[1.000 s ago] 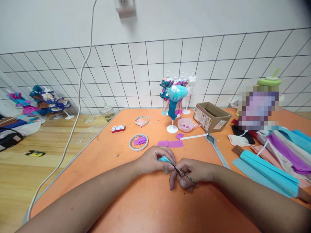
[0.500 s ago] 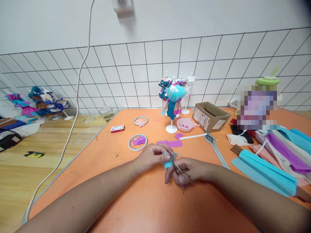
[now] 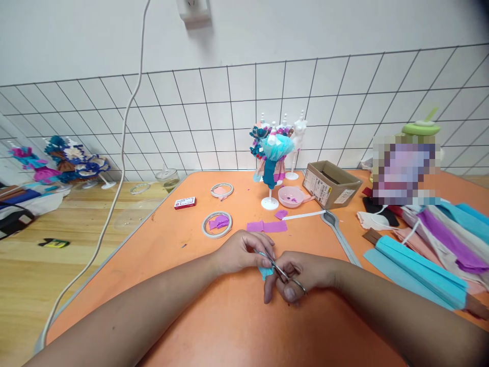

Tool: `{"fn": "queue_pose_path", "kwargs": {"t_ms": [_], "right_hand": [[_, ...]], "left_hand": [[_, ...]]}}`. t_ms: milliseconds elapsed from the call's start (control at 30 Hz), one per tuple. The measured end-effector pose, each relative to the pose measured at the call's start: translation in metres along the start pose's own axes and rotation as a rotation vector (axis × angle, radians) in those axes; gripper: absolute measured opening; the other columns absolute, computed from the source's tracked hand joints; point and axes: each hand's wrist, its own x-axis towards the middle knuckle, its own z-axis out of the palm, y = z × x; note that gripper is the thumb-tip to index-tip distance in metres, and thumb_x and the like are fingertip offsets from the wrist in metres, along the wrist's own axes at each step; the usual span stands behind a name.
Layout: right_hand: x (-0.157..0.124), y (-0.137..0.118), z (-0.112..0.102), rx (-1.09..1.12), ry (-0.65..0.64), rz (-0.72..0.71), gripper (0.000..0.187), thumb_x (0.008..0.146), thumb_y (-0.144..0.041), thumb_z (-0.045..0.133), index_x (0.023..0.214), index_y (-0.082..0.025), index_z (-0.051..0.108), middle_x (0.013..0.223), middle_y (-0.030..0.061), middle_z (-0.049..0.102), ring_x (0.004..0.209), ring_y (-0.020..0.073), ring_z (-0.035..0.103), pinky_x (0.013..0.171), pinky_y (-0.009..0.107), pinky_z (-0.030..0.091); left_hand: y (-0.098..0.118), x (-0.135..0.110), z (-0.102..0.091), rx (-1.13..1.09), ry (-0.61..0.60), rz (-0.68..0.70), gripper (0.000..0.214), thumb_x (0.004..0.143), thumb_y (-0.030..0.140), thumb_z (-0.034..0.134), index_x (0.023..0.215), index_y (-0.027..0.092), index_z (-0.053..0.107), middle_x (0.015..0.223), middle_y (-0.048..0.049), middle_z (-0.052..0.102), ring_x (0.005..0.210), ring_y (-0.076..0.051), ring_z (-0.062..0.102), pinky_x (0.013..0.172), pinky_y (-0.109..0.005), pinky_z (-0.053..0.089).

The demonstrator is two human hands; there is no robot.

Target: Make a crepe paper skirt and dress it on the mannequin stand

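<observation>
My left hand [image 3: 244,251] pinches a small piece of light blue crepe paper [image 3: 266,272] above the orange table. My right hand [image 3: 301,275] has its fingers in the loops of small metal scissors [image 3: 280,272], whose blades reach the paper by my left fingertips. The blades look nearly closed, and their tips are partly hidden by my left fingers. Just beyond my hands lies a purple paper strip [image 3: 273,226]. To the left of it, a roll of tape [image 3: 216,225] encircles a folded purple scrap [image 3: 219,222].
Behind stand a small mannequin in a blue paper dress [image 3: 270,168], a pink bowl [image 3: 291,196] and a cardboard box [image 3: 331,184]. Rolled blue crepe paper [image 3: 422,270] and other coloured sheets lie right. A red-and-white box [image 3: 185,203] sits left; a white cable [image 3: 123,153] hangs in front.
Both hands have shifted slightly down toward me. The scissor blades have come closer together, and the blue paper hangs a little lower below my left fingers.
</observation>
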Motion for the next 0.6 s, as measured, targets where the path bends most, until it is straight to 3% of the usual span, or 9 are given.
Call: {"fn": "queue_pose_path", "kwargs": {"t_ms": [600], "right_hand": [[0.002,-0.001,0.0013,-0.046,-0.006,0.054,0.046,0.078,-0.045,0.068,0.108,-0.01,0.069,0.056,-0.0012,0.06,0.053,0.0083,0.054,0.055,0.019,0.04]], "left_hand": [[0.0021,-0.0014,0.0005,0.129,-0.054,0.064,0.013,0.068,0.03,0.077,0.067,0.017,0.074,0.076,-0.0083,0.071,0.087,-0.02,0.061,0.087,-0.036,0.047]]}}
